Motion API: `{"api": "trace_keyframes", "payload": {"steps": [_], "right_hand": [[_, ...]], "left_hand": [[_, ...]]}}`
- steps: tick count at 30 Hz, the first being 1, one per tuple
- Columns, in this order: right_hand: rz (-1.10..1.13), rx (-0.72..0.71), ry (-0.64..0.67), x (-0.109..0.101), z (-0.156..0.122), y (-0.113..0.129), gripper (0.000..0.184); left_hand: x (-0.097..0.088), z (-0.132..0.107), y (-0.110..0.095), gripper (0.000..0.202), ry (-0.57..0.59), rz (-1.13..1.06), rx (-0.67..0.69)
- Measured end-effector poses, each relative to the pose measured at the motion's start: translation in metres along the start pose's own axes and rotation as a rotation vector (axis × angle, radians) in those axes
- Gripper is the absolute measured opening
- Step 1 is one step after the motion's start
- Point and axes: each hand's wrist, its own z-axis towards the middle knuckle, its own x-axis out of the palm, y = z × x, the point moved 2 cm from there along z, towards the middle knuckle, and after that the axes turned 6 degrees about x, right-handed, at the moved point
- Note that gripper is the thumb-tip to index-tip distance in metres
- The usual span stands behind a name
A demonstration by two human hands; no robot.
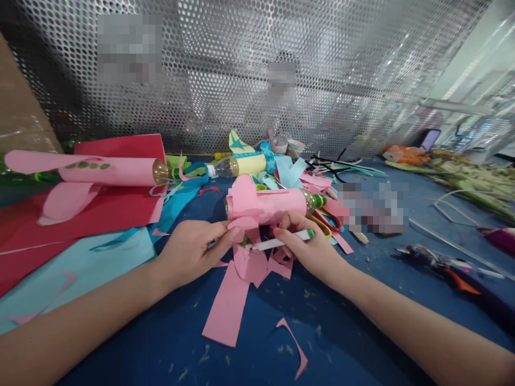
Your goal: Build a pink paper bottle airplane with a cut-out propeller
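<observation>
A plastic bottle wrapped in pink paper lies on its side in front of me, its green cap to the right. From its near side a rounded pink paper wing hangs towards me, bearing a green-filled patch and a drawn outline. My left hand pinches the upper edge of this wing between thumb and fingers. In my right hand is a white felt-tip marker with a green end. Its tip is at the drawing on the wing. My right fingers are close against the bottle's pink wrap.
Another pink-wrapped bottle lies on red paper at left, beside light-blue sheets. A yellow-wrapped bottle is behind. Pink offcuts litter the blue table. Scissors and a glue gun lie right. Perforated metal stands behind.
</observation>
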Motion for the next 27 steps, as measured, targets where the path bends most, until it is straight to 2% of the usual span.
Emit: {"api": "trace_keyframes", "payload": {"steps": [27], "right_hand": [[0.036,0.005,0.065,0.0038,0.0020,-0.0037,0.025]], "left_hand": [[0.0009,-0.0011,0.0006,0.046,-0.003,0.003,-0.001]]}}
